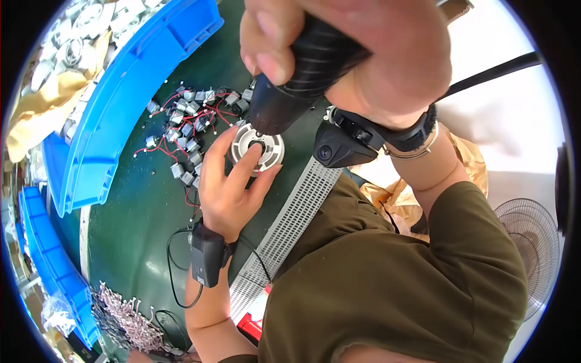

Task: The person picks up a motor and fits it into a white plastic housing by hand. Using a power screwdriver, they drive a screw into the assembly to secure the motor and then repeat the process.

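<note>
My right hand (387, 54) is wrapped round a black power screwdriver (302, 72), looming large at the top of the view. Its nose points down at the upper edge of a round white and grey plastic housing (275, 149). The driver's tip is hidden, so I cannot tell whether it touches. My left hand (227, 190) grips this housing on the green table (130, 224), with fingers at its rim and one fingertip on the dark centre. Beside that hand lie several small grey motors (189, 145) with red wires.
Blue bins (130, 91) stand along the left, with white plastic parts (78, 36) behind. A heap of wired parts (124, 317) sits at the lower left. A perforated metal strip (290, 224) edges the table before me. A fan (529, 242) stands at the right.
</note>
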The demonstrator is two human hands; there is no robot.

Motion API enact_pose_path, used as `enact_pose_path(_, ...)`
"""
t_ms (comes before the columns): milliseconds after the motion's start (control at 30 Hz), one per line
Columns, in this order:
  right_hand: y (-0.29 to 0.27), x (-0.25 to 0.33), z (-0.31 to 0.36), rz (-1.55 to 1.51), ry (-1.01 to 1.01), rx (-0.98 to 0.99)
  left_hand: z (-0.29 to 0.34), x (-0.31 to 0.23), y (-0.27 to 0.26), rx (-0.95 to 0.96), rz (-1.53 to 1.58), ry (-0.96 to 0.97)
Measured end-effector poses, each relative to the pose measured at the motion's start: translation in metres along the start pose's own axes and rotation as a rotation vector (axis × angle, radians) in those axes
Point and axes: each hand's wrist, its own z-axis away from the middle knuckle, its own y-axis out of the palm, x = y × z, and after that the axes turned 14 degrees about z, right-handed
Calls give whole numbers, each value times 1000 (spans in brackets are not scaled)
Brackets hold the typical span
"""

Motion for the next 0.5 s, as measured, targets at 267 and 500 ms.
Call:
enact_pose_path(267, 13, 14, -7, 207, 37, 68, -4, 0, -1, 1, 15, 36)
enact_pose_path(500, 1, -19, -31, 76, -414, 286, -3, 3, -4, 45, 108, -6)
